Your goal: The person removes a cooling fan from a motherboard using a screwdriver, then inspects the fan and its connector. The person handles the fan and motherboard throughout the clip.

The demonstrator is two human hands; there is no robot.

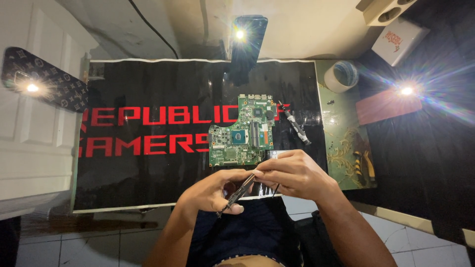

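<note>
Head view, looking straight down: the left hand (pixel 213 192) is curled around the lower part of a slim dark tool, apparently tweezers (pixel 236 195), which slant up and to the right from the bottom of the fist to the fingertips of the other hand. The right hand (pixel 292 174) has its fingers bunched together at the upper tip of that tool, pinching there; whether it also holds some small part between the fingertips cannot be made out. The two hands meet at the tool, close above the near edge of a black desk mat (pixel 148 173) with large red lettering. Just beyond the knuckles of the right hand lies a small dark rectangular part (pixel 275 154), partly hidden by the fingers. Touching that area and stretching away from the person is a green circuit board (pixel 242 131), lying flat on the mat, with a square chip near its middle and a row of connectors along its far edge. To the right of the board, near it but apart, a screwdriver with a pale ribbed handle (pixel 296 126) lies slanted on the mat. Farther right, off the mat, a white cup-shaped container (pixel 341 76) stands on a patterned green surface (pixel 341 148), and pliers with yellow and black handles (pixel 365 165) lie near that surface's right edge. Three bright lamps glare from the left, the top centre and the right. Below the hands are the person's dark shorts and a pale tiled floor (pixel 99 247).
</note>
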